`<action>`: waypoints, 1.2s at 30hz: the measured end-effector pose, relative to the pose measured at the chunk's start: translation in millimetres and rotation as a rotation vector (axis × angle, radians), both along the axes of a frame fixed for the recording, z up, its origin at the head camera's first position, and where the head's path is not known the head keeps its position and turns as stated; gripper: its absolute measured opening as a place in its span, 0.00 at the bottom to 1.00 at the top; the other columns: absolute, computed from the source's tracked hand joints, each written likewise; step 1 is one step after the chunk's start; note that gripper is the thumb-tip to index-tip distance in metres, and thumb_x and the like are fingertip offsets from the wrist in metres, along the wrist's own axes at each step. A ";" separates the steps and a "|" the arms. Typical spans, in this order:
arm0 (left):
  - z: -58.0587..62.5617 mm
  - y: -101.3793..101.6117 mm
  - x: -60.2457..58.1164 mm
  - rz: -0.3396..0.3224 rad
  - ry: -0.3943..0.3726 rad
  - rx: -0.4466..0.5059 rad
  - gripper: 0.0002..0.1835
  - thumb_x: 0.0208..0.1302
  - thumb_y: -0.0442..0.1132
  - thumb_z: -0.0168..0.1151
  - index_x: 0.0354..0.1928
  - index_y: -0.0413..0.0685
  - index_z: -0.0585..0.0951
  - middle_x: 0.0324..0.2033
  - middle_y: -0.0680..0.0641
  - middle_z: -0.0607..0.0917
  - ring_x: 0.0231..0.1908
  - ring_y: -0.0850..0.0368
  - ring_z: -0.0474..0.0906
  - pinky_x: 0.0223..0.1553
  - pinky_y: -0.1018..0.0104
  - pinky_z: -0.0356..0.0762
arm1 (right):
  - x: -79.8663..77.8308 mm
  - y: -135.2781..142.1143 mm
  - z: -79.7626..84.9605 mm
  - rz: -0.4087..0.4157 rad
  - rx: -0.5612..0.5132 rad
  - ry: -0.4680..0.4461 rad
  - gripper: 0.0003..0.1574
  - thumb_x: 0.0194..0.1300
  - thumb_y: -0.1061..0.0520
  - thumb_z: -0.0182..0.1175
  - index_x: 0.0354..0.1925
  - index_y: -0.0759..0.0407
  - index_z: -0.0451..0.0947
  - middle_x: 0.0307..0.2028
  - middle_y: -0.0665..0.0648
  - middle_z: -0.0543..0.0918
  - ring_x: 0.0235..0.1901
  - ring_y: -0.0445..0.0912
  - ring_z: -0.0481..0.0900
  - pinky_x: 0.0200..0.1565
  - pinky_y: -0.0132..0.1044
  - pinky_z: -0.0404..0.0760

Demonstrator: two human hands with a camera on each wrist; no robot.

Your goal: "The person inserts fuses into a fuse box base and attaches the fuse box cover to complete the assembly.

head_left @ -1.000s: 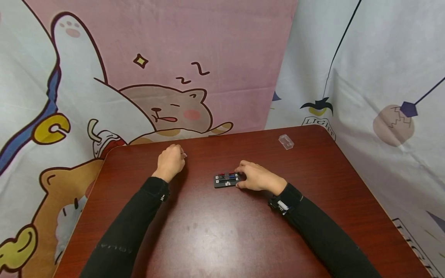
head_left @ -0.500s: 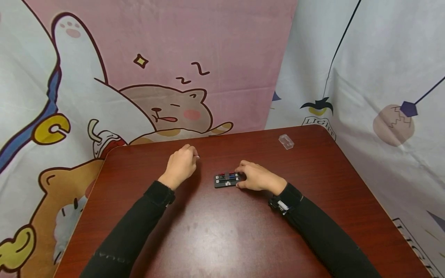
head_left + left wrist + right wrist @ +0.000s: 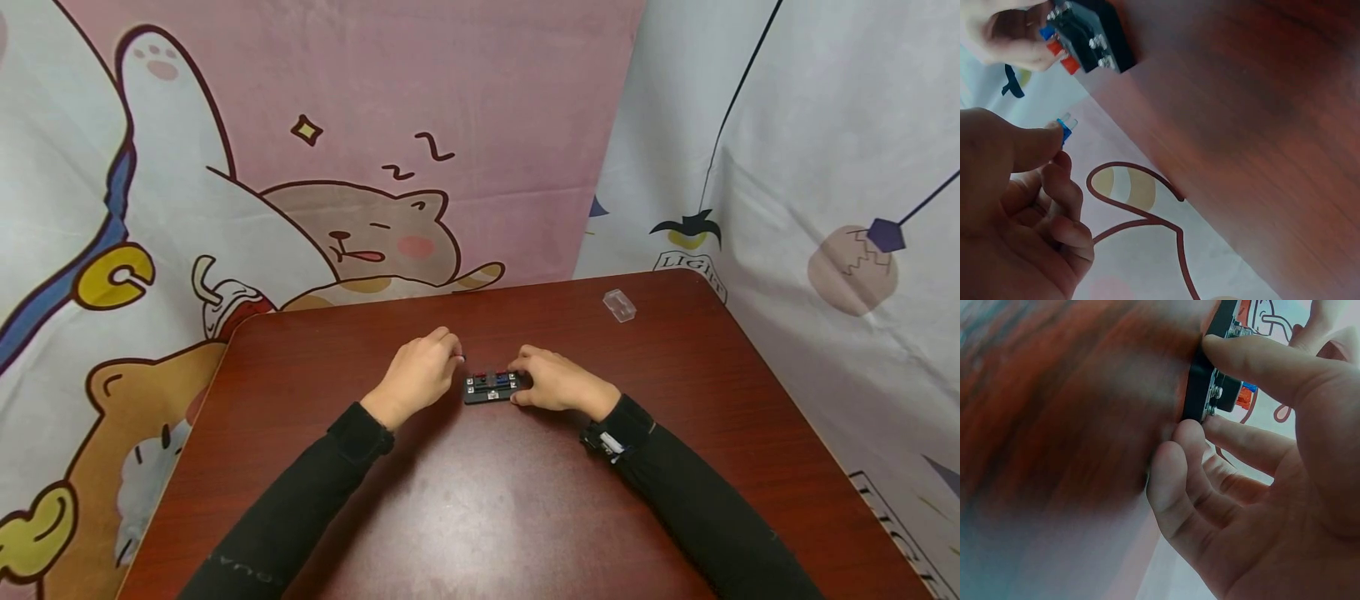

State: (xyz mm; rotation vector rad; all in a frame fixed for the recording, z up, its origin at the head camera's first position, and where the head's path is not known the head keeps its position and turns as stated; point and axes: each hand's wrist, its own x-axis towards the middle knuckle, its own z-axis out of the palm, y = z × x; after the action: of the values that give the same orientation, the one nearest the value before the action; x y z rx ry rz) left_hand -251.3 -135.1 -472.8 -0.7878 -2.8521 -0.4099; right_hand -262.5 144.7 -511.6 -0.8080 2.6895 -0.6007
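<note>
A small black fuse block [image 3: 491,388] with red and blue blade fuses in its row lies on the table, left of my right hand [image 3: 558,381]. The right thumb and fingers hold the block by its right end; in the right wrist view the thumb lies on one edge and fingertips on the other. My left hand [image 3: 418,372] is just left of the block, pinching a small blue blade fuse [image 3: 1067,129] between thumb and index finger. Its metal prongs stick out past the fingertips, apart from the block. Red fuses [image 3: 1069,65] show on the block in the left wrist view.
A clear plastic cover [image 3: 619,305] lies on the reddish-brown wooden table [image 3: 480,492] near its far right corner. A cartoon-printed cloth [image 3: 510,125] hangs right behind the table's far edge.
My left hand has moved right across the table with the blade fuse, from near the far left edge to beside the fuse block. The right hand and the block have stayed put.
</note>
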 end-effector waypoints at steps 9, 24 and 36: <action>0.3 12.2 7.4 -0.098 -0.006 -0.037 0.03 0.78 0.40 0.69 0.47 0.50 0.88 0.40 0.52 0.84 0.34 0.58 0.82 0.40 0.59 0.86 | 3.4 -2.6 9.9 -0.019 0.013 0.011 0.33 0.69 0.45 0.77 0.67 0.54 0.85 0.52 0.50 0.81 0.45 0.46 0.79 0.52 0.45 0.80; -8.2 21.9 11.8 -0.168 0.009 -0.114 0.04 0.78 0.42 0.70 0.45 0.51 0.87 0.40 0.52 0.85 0.36 0.57 0.85 0.45 0.56 0.86 | 3.5 -3.7 10.5 -0.020 0.011 0.003 0.33 0.70 0.46 0.77 0.67 0.55 0.85 0.51 0.51 0.81 0.43 0.46 0.77 0.47 0.42 0.78; -12.8 26.7 12.1 -0.142 0.011 -0.141 0.05 0.78 0.43 0.70 0.44 0.50 0.87 0.40 0.51 0.85 0.36 0.56 0.85 0.47 0.55 0.86 | 4.2 -3.3 10.1 -0.024 0.023 0.002 0.33 0.70 0.45 0.77 0.68 0.55 0.84 0.52 0.50 0.81 0.43 0.46 0.77 0.47 0.42 0.78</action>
State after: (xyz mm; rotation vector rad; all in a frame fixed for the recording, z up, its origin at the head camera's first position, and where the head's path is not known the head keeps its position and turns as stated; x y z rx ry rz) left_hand -239.2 -108.5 -485.6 -1.0194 -2.8487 -0.2215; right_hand -258.3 141.4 -501.5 -0.7715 2.7064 -0.5731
